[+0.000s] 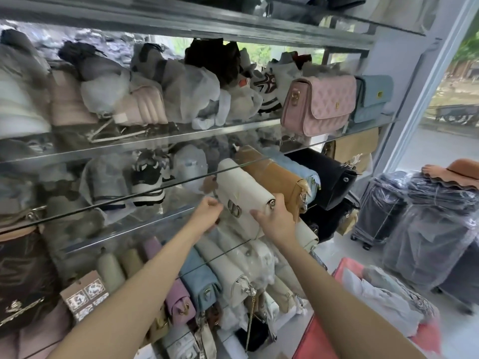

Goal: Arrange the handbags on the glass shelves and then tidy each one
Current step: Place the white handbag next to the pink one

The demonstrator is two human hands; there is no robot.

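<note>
On the glass shelf point(181, 185): cream handbag point(243, 195) being seated.
Hands: left hand point(207, 212) curled beside it; right hand point(272, 216) grips its end.
Left: much clutter.

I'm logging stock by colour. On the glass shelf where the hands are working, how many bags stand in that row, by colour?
White handbag, held by the left hand and right hand: 1
Tan handbag: 1
Light blue handbag: 1
Black handbag: 1
Total: 4
</note>
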